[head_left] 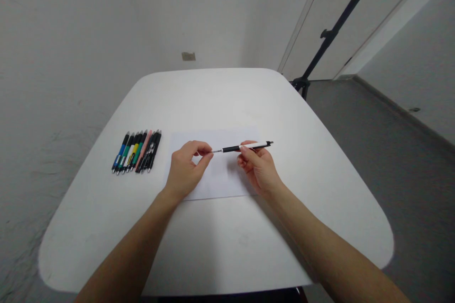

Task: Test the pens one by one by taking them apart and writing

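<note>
In the head view my right hand [260, 163] grips a white ballpoint pen [252, 146] by its barrel, thumb on top. The pen lies nearly level, its black grip pointing left and its clip end to the right. From the grip end runs a thin refill [217, 151], in line with the pen. My left hand [188, 165] pinches the refill's left end between thumb and forefinger. Whether its right end is inside the barrel or just touching it, I cannot tell. Both hands are above a white sheet of paper [213, 182].
A row of several pens [137, 151] in black, pink, green, yellow and blue lies left of the paper on the white table [213, 99]. Behind the table is a wall [142, 19]. A black stand pole [330, 33] rises at the back right, near a door [359, 19].
</note>
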### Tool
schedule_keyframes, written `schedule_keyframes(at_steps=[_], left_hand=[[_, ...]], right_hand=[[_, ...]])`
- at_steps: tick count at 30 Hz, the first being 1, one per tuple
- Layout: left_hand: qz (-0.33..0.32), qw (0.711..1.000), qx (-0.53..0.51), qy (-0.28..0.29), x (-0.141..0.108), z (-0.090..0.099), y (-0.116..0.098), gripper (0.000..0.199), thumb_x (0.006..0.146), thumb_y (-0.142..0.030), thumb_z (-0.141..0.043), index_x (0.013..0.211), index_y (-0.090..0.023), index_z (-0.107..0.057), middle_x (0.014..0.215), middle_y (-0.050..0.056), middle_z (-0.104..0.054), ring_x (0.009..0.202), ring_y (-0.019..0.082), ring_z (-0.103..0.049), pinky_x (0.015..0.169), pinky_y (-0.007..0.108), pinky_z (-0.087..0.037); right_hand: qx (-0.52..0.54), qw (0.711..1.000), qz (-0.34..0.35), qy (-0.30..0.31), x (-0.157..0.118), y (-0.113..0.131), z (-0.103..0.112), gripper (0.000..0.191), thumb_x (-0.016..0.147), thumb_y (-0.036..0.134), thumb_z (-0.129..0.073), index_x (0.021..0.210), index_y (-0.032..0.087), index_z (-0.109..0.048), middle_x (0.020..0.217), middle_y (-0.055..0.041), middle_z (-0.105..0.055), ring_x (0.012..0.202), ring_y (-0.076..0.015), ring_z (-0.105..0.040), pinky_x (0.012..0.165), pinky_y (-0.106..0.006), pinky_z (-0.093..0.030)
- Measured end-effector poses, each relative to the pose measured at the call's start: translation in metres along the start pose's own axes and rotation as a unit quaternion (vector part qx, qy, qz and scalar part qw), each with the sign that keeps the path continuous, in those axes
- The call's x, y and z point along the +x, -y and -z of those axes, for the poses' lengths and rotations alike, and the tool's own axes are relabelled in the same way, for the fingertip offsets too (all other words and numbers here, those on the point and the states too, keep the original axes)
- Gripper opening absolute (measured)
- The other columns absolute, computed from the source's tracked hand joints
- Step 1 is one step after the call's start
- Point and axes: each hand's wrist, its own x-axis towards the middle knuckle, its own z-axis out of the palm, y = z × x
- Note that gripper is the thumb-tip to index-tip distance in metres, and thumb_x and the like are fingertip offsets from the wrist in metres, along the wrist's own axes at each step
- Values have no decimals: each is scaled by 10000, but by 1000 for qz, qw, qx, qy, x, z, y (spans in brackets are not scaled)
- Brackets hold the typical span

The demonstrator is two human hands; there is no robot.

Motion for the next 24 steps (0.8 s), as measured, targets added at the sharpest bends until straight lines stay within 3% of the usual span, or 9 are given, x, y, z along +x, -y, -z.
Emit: schedule_keyframes(at_steps=[8, 24], left_hand=[[-16, 1000, 13, 2, -2, -1, 0, 48, 820, -154, -631, 810, -195, -653, 778, -7, -708, 713, 121, -625, 610, 220, -485], [-33, 999, 15, 18, -2, -3, -1, 39, 836, -193, -653, 797, -195, -658, 770, -8, -724, 685, 117, -643, 678, 233, -525]], right_hand=[[-7, 1000, 0, 3, 0, -2, -1, 326, 551, 308, -876, 766, 194, -660, 649, 48, -602, 517, -70, -533, 485, -210, -431], [-30, 999, -18, 28, -1, -4, -1, 343, 561, 329, -868, 785, 190, -648, 610, 53, -587, 524, -79, -539, 498, -218, -400]])
